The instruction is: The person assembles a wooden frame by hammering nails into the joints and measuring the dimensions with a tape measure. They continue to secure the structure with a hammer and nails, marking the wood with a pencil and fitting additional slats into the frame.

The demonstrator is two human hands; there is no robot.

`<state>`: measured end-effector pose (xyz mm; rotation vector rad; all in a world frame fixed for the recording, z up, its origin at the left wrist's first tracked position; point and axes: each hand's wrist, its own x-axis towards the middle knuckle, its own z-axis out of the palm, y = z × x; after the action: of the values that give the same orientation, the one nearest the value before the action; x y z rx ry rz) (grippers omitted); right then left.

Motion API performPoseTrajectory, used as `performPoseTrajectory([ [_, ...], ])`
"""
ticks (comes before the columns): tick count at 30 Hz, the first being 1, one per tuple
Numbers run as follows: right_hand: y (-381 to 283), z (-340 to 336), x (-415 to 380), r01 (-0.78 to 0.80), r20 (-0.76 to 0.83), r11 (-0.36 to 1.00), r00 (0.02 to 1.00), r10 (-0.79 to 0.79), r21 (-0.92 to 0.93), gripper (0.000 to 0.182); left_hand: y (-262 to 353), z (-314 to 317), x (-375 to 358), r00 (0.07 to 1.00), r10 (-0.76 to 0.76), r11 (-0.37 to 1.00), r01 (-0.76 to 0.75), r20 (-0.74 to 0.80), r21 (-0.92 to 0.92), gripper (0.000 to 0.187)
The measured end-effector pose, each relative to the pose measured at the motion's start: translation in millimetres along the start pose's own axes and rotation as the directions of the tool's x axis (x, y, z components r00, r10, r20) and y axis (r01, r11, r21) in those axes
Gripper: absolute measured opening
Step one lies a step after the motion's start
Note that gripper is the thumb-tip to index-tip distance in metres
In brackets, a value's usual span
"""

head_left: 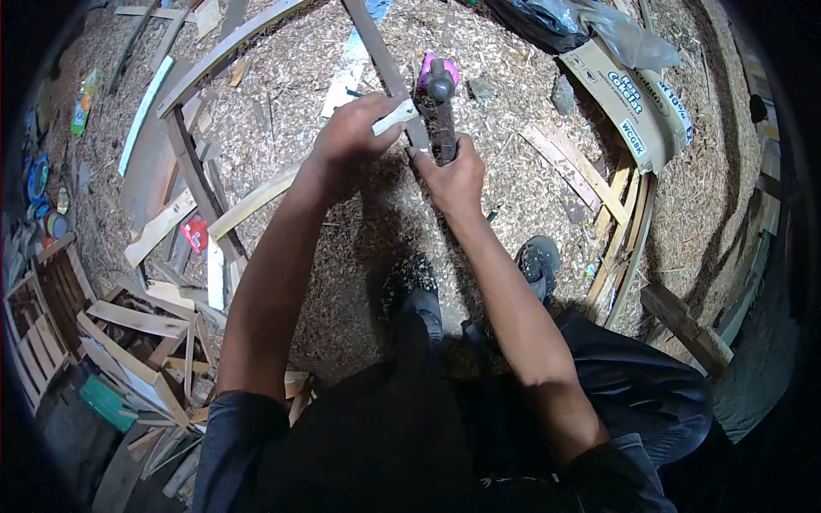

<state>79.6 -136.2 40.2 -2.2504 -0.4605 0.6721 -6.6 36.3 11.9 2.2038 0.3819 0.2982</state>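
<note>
My left hand point(355, 132) is closed around a short pale wooden piece point(393, 117), which lies across a long narrow wooden strip point(376, 50). That strip runs from the top edge down to between my hands. Beside its lower end, my right hand point(456, 177) grips what looks like a ball-peen hammer point(445, 124), its rounded metal end pointing away from me. My right fingertips come close to the strip's end. Part of the hammer is hidden inside the hand.
Wood shavings point(496, 111) cover the ground. A cardboard box point(623, 103) lies at upper right beside wood strips point(573, 167) and a plastic bag point(629, 38). A curved wooden frame point(190, 158) stands at left, above a scrap wood pile point(158, 359). A block point(684, 329) lies at right.
</note>
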Motion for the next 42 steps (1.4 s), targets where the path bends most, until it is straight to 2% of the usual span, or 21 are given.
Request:
performPoseTrajectory([
  [4,12.1,7.2,1.4,0.101,-0.089,0.994,0.991,-0.097,0.046,0.045,2.6,0.8,-1.1,1.000,-0.025,0.997,0.025,0.010,0.078,0.042],
  [7,7.1,2.9,-0.1,0.058,-0.029,0.998,0.998,-0.058,0.022,0.042,3.3,1.0,-3.0,0.999,-0.035,0.996,0.035,0.007,0.081,0.042],
  [14,10.7,5.3,-0.1,0.080,-0.035,0.995,0.996,-0.078,0.053,0.043,4.5,3.1,-4.6,0.998,0.038,0.990,-0.032,-0.046,0.138,0.044],
  [31,12.5,5.2,0.3,0.048,-0.004,0.998,0.999,-0.048,0.049,0.046,2.3,7.3,-7.0,0.998,0.038,0.989,-0.031,-0.044,0.143,0.042],
  [35,9.1,6.0,-4.0,0.109,-0.064,0.993,0.992,-0.106,0.044,0.037,10.4,5.7,-8.9,0.999,-0.033,0.978,0.035,-0.014,0.207,0.044],
  [37,9.7,4.5,-3.3,0.175,-0.098,0.985,0.980,-0.173,0.010,0.032,20.5,1.4,-11.2,0.999,-0.020,0.982,0.025,-0.026,0.186,0.045],
  [39,6.4,-5.0,-7.1,0.109,-0.035,0.990,0.994,-0.106,0.089,0.028,23.4,2.3,-11.1,0.994,0.025,0.987,-0.008,-0.104,0.159,0.044],
  [40,3.6,-12.6,-10.1,0.072,-0.004,0.990,0.997,-0.072,0.123,0.027,20.2,3.1,-9.2,0.993,-0.067,0.988,0.079,-0.094,0.136,0.044],
  [42,0.5,-30.4,-17.6,0.111,0.040,0.986,0.992,-0.117,0.127,0.026,15.8,4.8,-6.9,0.966,-0.251,0.963,0.256,-0.062,0.083,0.044],
])
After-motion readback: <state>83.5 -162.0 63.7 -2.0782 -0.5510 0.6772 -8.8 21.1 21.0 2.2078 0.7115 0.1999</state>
